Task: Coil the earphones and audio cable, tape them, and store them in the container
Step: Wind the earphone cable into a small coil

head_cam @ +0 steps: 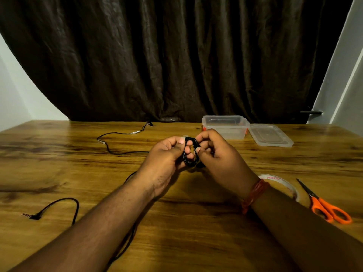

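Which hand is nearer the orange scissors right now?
Right. The right hand is up at the black coil, with the scissors off to its right; the left hand sits farther left.

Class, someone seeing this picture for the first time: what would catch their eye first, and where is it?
Both hands, the left hand and right hand, meet mid-table, pinching a small black cable coil. Orange-handled scissors lie at the right beside a tape roll. A clear open container stands at the back.
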A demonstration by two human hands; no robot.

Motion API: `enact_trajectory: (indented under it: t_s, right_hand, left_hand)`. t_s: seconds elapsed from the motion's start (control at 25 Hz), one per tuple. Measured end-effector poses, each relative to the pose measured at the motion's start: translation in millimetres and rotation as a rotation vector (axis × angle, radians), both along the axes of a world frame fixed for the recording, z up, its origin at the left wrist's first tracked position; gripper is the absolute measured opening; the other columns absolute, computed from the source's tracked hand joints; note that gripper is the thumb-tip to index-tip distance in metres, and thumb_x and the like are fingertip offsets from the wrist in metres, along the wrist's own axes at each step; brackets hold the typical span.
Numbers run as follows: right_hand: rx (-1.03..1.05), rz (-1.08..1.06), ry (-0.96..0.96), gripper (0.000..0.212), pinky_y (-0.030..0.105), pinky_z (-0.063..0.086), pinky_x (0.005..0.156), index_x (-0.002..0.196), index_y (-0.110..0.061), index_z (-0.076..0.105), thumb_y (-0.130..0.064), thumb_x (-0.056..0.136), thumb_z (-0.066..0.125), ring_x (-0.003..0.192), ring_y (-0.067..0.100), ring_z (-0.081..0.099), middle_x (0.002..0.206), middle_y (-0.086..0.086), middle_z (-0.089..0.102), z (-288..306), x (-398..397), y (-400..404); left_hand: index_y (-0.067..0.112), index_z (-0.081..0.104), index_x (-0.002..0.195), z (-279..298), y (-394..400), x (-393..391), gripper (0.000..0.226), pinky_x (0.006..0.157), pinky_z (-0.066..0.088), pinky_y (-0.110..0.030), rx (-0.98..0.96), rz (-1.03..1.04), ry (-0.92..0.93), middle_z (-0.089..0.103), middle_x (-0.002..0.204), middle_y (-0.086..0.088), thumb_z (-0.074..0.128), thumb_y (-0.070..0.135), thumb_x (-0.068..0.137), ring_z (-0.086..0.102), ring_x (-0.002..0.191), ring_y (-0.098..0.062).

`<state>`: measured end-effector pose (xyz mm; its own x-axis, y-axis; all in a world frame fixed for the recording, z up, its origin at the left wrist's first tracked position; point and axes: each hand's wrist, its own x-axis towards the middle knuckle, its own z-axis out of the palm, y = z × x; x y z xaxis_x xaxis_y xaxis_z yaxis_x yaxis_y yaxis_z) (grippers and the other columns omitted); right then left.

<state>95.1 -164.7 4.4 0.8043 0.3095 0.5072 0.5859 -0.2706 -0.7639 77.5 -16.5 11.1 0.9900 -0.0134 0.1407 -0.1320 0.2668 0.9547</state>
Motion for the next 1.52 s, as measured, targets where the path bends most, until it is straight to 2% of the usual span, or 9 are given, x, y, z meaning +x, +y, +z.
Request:
enact_trajectory:
  t_s: [0.16, 0.4, 0.72, 0.84, 0.92, 1.0, 1.12, 1.36, 1.52]
  right_hand:
    - [0.005, -0.014, 0.054, 0.021, 0.035, 0.058, 0.076, 0.115, -0.019, 0.059, -0.011, 0.096, 0.054, 0.077, 0.012, 0.063, 0.087, -0.001, 0.064, 0, 1, 0]
    - [0.035, 0.028, 0.07, 0.014, 0.021, 0.056, 0.069, 0.108, -0.02, 0.066, -0.018, 0.097, 0.056, 0.08, 0.005, 0.066, 0.088, -0.003, 0.069, 0, -1, -1]
    - [-0.061, -0.095, -0.061, 0.014, 0.037, 0.053, 0.076, 0.1, -0.018, 0.065, -0.022, 0.098, 0.053, 0.087, 0.013, 0.062, 0.091, -0.002, 0.066, -3, 7, -1]
    - [-0.143, -0.128, -0.121, 0.014, 0.033, 0.05, 0.075, 0.1, -0.018, 0.065, -0.023, 0.098, 0.052, 0.088, 0.012, 0.058, 0.093, -0.003, 0.063, -3, 9, -3]
    - [-0.181, -0.144, -0.148, 0.012, 0.028, 0.045, 0.072, 0.098, -0.018, 0.065, -0.023, 0.098, 0.053, 0.086, 0.011, 0.056, 0.092, -0.003, 0.061, -2, 9, -4]
    - [-0.194, -0.14, -0.145, 0.011, 0.027, 0.043, 0.071, 0.098, -0.019, 0.065, -0.023, 0.097, 0.054, 0.085, 0.011, 0.056, 0.091, -0.004, 0.061, -3, 9, -4]
    - [-0.214, -0.107, -0.109, 0.014, 0.031, 0.048, 0.074, 0.102, -0.018, 0.066, -0.023, 0.097, 0.055, 0.088, 0.012, 0.059, 0.094, -0.003, 0.065, -3, 9, -3]
    - [-0.225, -0.143, -0.119, 0.014, 0.034, 0.048, 0.073, 0.099, -0.017, 0.067, -0.025, 0.096, 0.056, 0.085, 0.013, 0.058, 0.091, -0.002, 0.065, -4, 9, -1]
    - [-0.141, -0.084, 0.008, 0.014, 0.032, 0.051, 0.072, 0.1, -0.018, 0.07, -0.023, 0.096, 0.057, 0.083, 0.012, 0.062, 0.09, -0.002, 0.069, -4, 10, -3]
  left_hand:
    - [0.01, 0.062, 0.091, -2, 1, 3, 0.023, 0.065, 0.054, -0.021, -0.045, -0.041, 0.013, 0.056, 0.07, 0.001, 0.043, 0.014, 0.102, 0.055, 0.061, -0.007]
    - [0.009, 0.058, 0.09, -3, -1, 3, 0.021, 0.06, 0.053, -0.019, -0.034, -0.052, 0.0, 0.054, 0.07, -0.001, 0.041, 0.015, 0.103, 0.053, 0.058, -0.006]
    - [0.005, 0.06, 0.101, -2, -4, -3, 0.023, 0.067, 0.056, -0.022, 0.003, -0.082, 0.01, 0.062, 0.079, -0.004, 0.038, 0.012, 0.103, 0.06, 0.074, -0.011]
    - [0.011, 0.064, 0.101, -7, -2, -1, 0.024, 0.071, 0.056, -0.029, 0.137, -0.004, 0.01, 0.07, 0.089, -0.006, 0.042, 0.02, 0.103, 0.067, 0.083, -0.015]
    - [0.023, 0.065, 0.099, -11, 3, 3, 0.026, 0.082, 0.054, -0.043, 0.459, 0.145, -0.081, 0.069, 0.094, -0.004, 0.042, 0.035, 0.102, 0.065, 0.091, -0.02]
    - [0.031, 0.064, 0.105, -11, 6, 2, 0.025, 0.085, 0.051, -0.037, 0.681, 0.23, -0.192, 0.069, 0.099, 0.006, 0.043, 0.043, 0.1, 0.063, 0.096, -0.012]
    - [0.029, 0.065, 0.104, -6, 3, -2, 0.012, 0.08, 0.051, -0.023, 0.657, 0.213, -0.293, 0.068, 0.096, 0.011, 0.055, 0.029, 0.097, 0.063, 0.091, -0.001]
    - [0.021, 0.067, 0.089, -7, 7, 4, 0.007, 0.073, 0.052, -0.033, 0.577, 0.211, -0.266, 0.069, 0.082, 0.0, 0.064, 0.016, 0.092, 0.064, 0.078, -0.012]
    - [0.02, 0.068, 0.079, -12, 7, 9, 0.015, 0.079, 0.049, -0.038, 0.333, 0.145, -0.176, 0.068, 0.083, -0.012, 0.065, 0.01, 0.09, 0.063, 0.081, -0.021]
